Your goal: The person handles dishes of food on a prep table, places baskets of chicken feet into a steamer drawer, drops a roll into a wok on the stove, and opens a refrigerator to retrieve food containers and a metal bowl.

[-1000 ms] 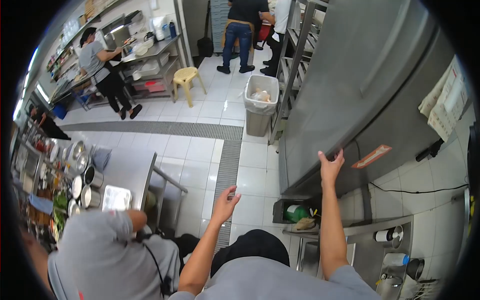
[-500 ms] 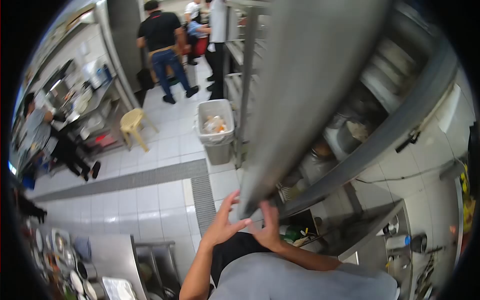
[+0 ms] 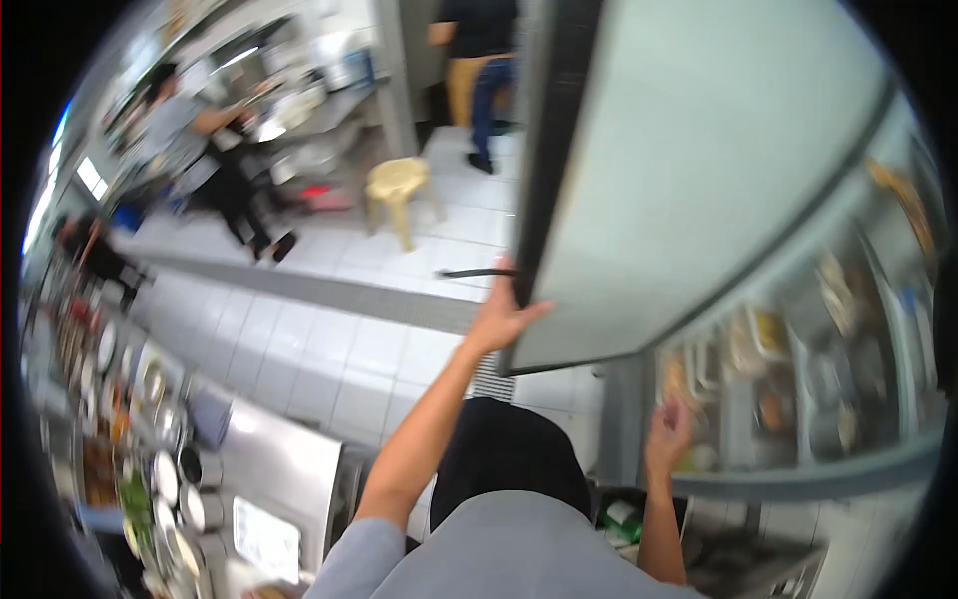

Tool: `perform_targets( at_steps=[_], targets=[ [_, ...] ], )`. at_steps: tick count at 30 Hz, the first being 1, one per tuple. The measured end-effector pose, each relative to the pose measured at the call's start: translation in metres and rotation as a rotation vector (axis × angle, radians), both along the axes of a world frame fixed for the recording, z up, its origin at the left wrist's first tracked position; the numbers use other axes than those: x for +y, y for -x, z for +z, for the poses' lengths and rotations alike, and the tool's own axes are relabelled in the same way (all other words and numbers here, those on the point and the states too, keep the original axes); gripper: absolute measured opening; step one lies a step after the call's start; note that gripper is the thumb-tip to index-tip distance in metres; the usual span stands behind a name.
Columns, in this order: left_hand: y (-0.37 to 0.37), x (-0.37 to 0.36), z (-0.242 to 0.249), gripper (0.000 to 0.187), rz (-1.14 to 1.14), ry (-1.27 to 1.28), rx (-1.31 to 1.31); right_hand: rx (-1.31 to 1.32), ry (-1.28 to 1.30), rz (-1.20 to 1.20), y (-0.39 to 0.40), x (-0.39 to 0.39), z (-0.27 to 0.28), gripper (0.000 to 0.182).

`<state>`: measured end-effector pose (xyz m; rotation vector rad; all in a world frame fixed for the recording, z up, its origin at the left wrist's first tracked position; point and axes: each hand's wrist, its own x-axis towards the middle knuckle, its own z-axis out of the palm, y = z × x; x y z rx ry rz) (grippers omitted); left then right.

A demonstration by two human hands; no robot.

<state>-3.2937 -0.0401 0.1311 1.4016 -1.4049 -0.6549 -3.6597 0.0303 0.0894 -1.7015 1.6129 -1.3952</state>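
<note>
My left hand is at the near edge of a swung-out refrigerator door, its thumb against the pale inner face and its fingers around the dark edge. A black strap-like piece sticks out from the door edge above that hand. My right hand is in front of the opened refrigerator, close to the food containers at its near left side. Its fingers look curled, but motion blur smears them, and I cannot tell whether they hold anything. Clear tubs with yellow, orange and pale contents fill the shelf.
A steel counter stands at lower left, with pots and a white tray on it. Farther off are a yellow stool, a person at a worktop and another person partly behind the door. A floor drain grating crosses the tiles.
Both hands were together at the lower end of a metal edge; now they are apart, left on the door, right at the containers. The door's inner face now shows. My view has turned left.
</note>
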Motion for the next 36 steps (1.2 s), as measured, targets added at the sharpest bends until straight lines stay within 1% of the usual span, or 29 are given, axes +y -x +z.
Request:
perform_targets(
  at_steps=[1,2,3,4,5,6,7,8,10,12,14,16,18,22,24,26,28,29,30,32,34,36],
  targets=[
    [-0.008,-0.015,-0.004,0.113,-0.047,0.072,0.030,0.018,-0.050,0.014,-0.008,-0.002,-0.011,0.038],
    [-0.013,-0.027,-0.010,0.111,-0.033,0.102,0.045,0.027,-0.113,0.074,-0.016,0.007,-0.023,0.039],
    [-0.021,-0.036,-0.027,0.106,0.051,0.104,-0.046,0.043,-0.177,0.234,-0.051,-0.010,-0.035,0.040],
    [-0.027,-0.038,-0.033,0.099,0.065,0.110,-0.074,0.114,-0.188,0.326,-0.070,-0.012,-0.037,0.042],
    [-0.027,-0.031,-0.038,0.092,0.094,0.043,-0.139,0.138,-0.170,0.461,-0.086,-0.014,-0.034,0.044],
    [-0.033,-0.029,-0.057,0.088,0.104,0.087,-0.172,0.139,-0.170,0.547,-0.105,-0.023,-0.040,0.044],
    [-0.039,-0.007,-0.047,0.083,0.128,-0.059,-0.210,0.188,-0.242,0.652,-0.121,-0.031,-0.046,0.044],
    [-0.049,0.014,-0.044,0.072,0.161,-0.069,-0.304,0.247,-0.319,0.744,-0.131,-0.037,-0.048,0.044],
    [-0.077,0.057,-0.043,0.065,0.194,-0.066,-0.099,0.289,-0.315,0.871,-0.162,-0.054,-0.032,0.043],
    [-0.114,0.103,-0.060,0.062,0.362,-0.024,-0.113,0.378,-0.263,1.104,-0.194,-0.077,-0.032,0.040],
    [-0.150,0.162,-0.052,0.057,0.535,-0.190,0.145,0.413,-0.241,1.201,-0.226,-0.100,-0.033,0.039],
    [-0.186,0.221,-0.051,0.053,0.774,-0.229,0.045,0.457,-0.224,1.297,-0.258,-0.118,-0.038,0.038],
    [-0.225,0.283,-0.040,0.049,0.982,-0.314,-0.028,0.463,-0.197,1.365,-0.301,-0.128,-0.043,0.036],
    [-0.321,0.412,-0.042,0.046,1.381,-0.361,-0.220,0.436,-0.136,1.521,-0.401,-0.122,-0.049,0.034],
    [-0.369,0.466,-0.030,0.043,1.557,-0.371,-0.271,0.495,-0.079,1.584,-0.451,-0.105,-0.042,0.032],
    [-0.417,0.518,-0.024,0.040,1.681,-0.397,-0.320,0.487,-0.011,1.648,-0.501,-0.089,-0.037,0.032],
    [-0.462,0.562,-0.031,0.039,1.796,-0.413,-0.424,0.499,-0.008,1.677,-0.540,-0.069,-0.030,0.032],
    [-0.484,0.582,-0.036,0.039,1.808,-0.472,-0.390,0.490,-0.009,1.692,-0.561,-0.057,-0.026,0.033],
    [-0.502,0.595,-0.036,0.039,1.825,-0.468,-0.381,0.482,-0.008,1.706,-0.581,-0.047,-0.023,0.033],
    [-0.531,0.613,-0.042,0.040,1.887,-0.642,-0.480,0.503,-0.005,1.754,-0.613,-0.029,-0.017,0.033],
    [-0.552,0.624,-0.050,0.040,1.892,-0.692,-0.491,0.526,-0.010,1.798,-0.636,-0.011,-0.015,0.033],
    [-0.574,0.633,-0.059,0.038,1.867,-0.982,-0.572,0.526,-0.013,1.890,-0.663,0.007,-0.018,0.032]
  ],
)
